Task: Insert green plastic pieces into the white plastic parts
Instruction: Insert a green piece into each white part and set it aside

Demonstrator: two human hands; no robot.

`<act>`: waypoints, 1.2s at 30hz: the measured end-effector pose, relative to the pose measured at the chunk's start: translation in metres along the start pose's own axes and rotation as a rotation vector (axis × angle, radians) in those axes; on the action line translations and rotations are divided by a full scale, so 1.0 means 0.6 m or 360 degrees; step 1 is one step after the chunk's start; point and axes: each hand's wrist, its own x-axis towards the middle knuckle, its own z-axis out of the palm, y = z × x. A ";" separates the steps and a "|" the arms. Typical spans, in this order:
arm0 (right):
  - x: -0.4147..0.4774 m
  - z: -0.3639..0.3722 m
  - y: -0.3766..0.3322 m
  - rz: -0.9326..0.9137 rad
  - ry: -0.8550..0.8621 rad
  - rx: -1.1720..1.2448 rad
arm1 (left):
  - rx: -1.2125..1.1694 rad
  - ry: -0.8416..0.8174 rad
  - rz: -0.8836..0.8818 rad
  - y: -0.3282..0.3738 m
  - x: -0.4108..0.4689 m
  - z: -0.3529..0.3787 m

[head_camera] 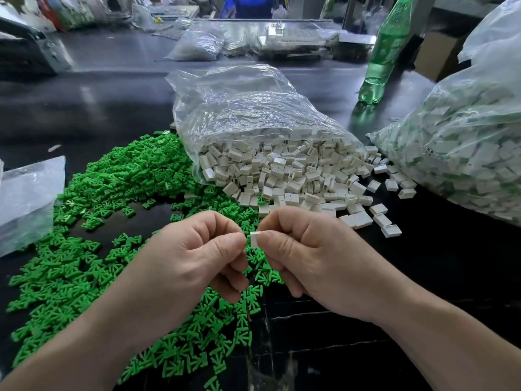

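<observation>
Fingers on both my hands are curled in, and the two hands meet above the near edge of the green heap. My right hand (307,255) pinches one small white part (254,239) between thumb and forefinger, with the other fingers folded under the palm. My left hand (194,249) has its thumb pressed against its forefinger, the tips right up against the left side of that white part. I cannot tell whether they pinch a green piece, because whatever sits between them is hidden.

Below and to the left of my hands, loose green pieces (112,182) lie in a wide heap on the dark table (423,277), running from the far middle down under my left forearm. Behind my hands a clear bag (239,108) lies on its side with its mouth open toward me. White parts (282,176) spill out of it onto the table, some touching the green heap. On the right sits a second, fuller clear bag (465,153) of white parts with green showing among them. A green bottle (386,52) stands upright behind, between the two bags. At the left edge lies a flat piece of clear plastic (25,198), its near side resting over some green pieces.
</observation>
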 end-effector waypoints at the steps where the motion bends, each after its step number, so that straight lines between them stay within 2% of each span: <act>1: 0.000 -0.002 -0.001 0.0022 -0.0026 -0.0032 | 0.0005 -0.0021 -0.0013 0.001 -0.001 0.000; 10: -0.003 -0.012 -0.012 0.0059 -0.0189 -0.0396 | 0.0061 -0.0211 -0.0110 -0.004 0.000 -0.007; 16: -0.004 0.000 -0.012 0.0028 0.0066 -0.0079 | -0.0404 -0.0004 -0.0065 -0.007 0.005 0.015; 23: -0.007 0.020 -0.017 -0.0036 0.0221 0.0229 | -0.0621 0.0131 0.0055 -0.015 0.002 0.037; 25: -0.005 0.019 -0.021 0.0003 0.0183 0.0401 | -0.0593 0.0127 0.0089 -0.014 0.005 0.034; 28: -0.004 0.019 -0.026 0.0160 -0.0007 0.0628 | -0.0351 0.0234 0.0195 -0.014 0.012 0.024; 30: -0.007 0.027 -0.029 0.0183 -0.0152 0.0635 | -0.0460 0.0284 0.0223 -0.012 0.011 0.023; 32: -0.013 0.042 -0.034 0.0165 -0.0240 0.0584 | -0.0700 0.0126 0.0133 -0.007 0.004 0.029; 34: -0.019 0.055 -0.040 0.0153 -0.0286 0.0534 | -0.0748 -0.0052 0.0025 -0.003 -0.004 0.043; 36: -0.022 0.062 -0.045 0.0141 -0.0286 0.0492 | -0.0714 -0.0007 0.0033 -0.004 -0.009 0.055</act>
